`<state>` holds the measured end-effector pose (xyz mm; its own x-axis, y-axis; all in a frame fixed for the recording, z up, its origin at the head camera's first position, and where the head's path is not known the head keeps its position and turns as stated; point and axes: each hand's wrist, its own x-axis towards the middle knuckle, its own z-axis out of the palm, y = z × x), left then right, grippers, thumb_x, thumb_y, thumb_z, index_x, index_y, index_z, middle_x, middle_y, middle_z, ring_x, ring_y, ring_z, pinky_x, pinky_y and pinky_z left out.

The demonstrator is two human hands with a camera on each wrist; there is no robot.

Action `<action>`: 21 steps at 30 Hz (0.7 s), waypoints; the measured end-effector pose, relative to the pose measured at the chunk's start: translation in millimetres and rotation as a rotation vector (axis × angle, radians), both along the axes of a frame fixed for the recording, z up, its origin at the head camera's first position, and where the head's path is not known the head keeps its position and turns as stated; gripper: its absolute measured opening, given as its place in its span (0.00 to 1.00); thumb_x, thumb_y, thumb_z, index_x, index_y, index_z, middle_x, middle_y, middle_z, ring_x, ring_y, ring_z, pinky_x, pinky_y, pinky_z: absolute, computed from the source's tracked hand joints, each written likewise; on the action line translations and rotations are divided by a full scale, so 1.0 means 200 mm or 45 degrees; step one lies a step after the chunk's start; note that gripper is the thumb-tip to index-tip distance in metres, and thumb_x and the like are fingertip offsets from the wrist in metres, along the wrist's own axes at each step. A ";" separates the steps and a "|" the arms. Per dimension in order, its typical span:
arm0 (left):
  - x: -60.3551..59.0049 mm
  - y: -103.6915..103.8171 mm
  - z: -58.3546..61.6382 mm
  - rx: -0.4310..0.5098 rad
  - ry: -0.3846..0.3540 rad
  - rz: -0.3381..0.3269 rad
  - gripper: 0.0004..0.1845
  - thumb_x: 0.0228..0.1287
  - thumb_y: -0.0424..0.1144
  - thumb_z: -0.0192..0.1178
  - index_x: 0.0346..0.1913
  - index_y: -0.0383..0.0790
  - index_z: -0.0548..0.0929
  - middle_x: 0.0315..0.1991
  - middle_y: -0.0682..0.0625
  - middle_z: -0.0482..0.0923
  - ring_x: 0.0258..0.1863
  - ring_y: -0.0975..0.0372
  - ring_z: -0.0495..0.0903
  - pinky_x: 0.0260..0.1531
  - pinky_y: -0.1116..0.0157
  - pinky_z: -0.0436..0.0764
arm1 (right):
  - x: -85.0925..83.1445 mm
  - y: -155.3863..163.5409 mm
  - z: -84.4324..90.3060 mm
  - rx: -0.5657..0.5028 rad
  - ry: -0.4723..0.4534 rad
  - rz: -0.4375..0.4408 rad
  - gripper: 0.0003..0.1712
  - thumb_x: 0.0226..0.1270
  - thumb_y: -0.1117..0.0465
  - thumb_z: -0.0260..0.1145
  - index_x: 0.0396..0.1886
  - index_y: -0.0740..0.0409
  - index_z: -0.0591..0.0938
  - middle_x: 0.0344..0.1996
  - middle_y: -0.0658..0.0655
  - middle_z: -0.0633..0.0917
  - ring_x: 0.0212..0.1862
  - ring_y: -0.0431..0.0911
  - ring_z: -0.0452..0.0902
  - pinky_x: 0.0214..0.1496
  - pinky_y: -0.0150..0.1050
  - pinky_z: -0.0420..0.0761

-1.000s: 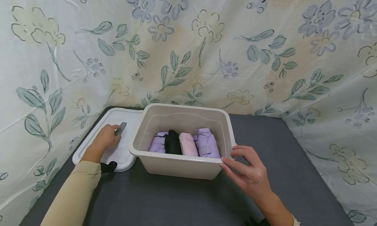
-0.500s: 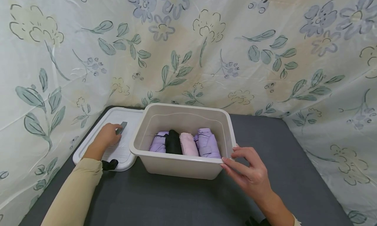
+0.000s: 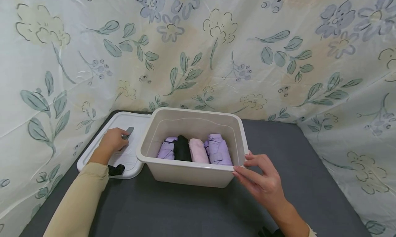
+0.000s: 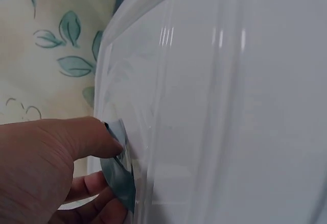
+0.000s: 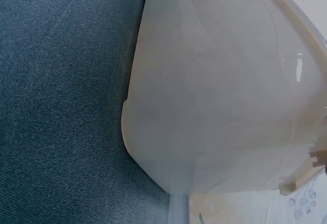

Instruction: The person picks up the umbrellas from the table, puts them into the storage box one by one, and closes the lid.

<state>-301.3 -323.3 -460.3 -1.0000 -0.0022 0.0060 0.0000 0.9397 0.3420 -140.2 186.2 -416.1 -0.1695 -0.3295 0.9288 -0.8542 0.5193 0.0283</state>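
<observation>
Small grey handle (image 3: pixel 127 133) of flat white plastic lid (image 3: pixel 136 127) being pinched by left hand (image 3: pixel 112 140), far left. Beige plastic storage bin (image 3: pixel 185 175), centre, being touched at near-right rim by right hand (image 3: pixel 263 182), fingers spread. Folded umbrellas (image 3: pixel 195 150) being held inside.

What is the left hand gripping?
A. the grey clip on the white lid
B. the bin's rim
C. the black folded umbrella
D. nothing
A: the left hand pinches the grey clip on the white lid, which lies flat beside the bin.
</observation>
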 end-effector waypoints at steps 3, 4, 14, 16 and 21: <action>-0.02 -0.02 0.00 -0.008 0.005 -0.002 0.24 0.57 0.38 0.66 0.56 0.32 0.86 0.56 0.29 0.82 0.46 0.44 0.80 0.54 0.43 0.79 | 0.00 0.00 0.00 -0.008 0.003 0.007 0.16 0.70 0.50 0.70 0.32 0.57 0.93 0.31 0.63 0.81 0.40 0.60 0.81 0.70 0.32 0.75; -0.02 -0.03 0.00 -0.009 0.000 -0.002 0.23 0.57 0.39 0.66 0.56 0.32 0.86 0.55 0.29 0.82 0.46 0.44 0.81 0.53 0.43 0.79 | -0.01 0.00 0.00 -0.009 0.002 0.007 0.16 0.70 0.50 0.70 0.32 0.57 0.93 0.31 0.62 0.81 0.40 0.60 0.81 0.70 0.32 0.75; -0.04 -0.04 0.00 -0.047 0.009 -0.017 0.20 0.58 0.40 0.67 0.50 0.31 0.88 0.50 0.31 0.85 0.47 0.42 0.83 0.49 0.44 0.81 | -0.02 -0.01 0.01 -0.029 -0.013 0.022 0.16 0.70 0.50 0.70 0.32 0.57 0.93 0.30 0.62 0.81 0.41 0.60 0.81 0.70 0.32 0.75; -0.04 -0.05 0.00 -0.032 -0.004 -0.046 0.19 0.61 0.39 0.66 0.51 0.30 0.88 0.50 0.32 0.86 0.48 0.43 0.84 0.50 0.44 0.82 | -0.02 -0.01 0.01 -0.036 -0.012 0.028 0.16 0.70 0.50 0.70 0.32 0.57 0.93 0.30 0.63 0.81 0.40 0.60 0.80 0.70 0.33 0.75; -0.06 -0.08 -0.01 0.073 -0.099 -0.086 0.18 0.68 0.39 0.65 0.55 0.31 0.87 0.53 0.32 0.85 0.48 0.46 0.83 0.49 0.46 0.82 | -0.02 0.00 0.02 -0.046 -0.034 0.026 0.16 0.70 0.50 0.71 0.31 0.58 0.93 0.30 0.63 0.81 0.41 0.60 0.80 0.70 0.33 0.75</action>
<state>-314.2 -338.7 -461.4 -0.9953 0.0674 -0.0699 0.0343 0.9174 0.3964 -144.2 185.4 -412.0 -0.1881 -0.2995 0.9354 -0.8650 0.5017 -0.0133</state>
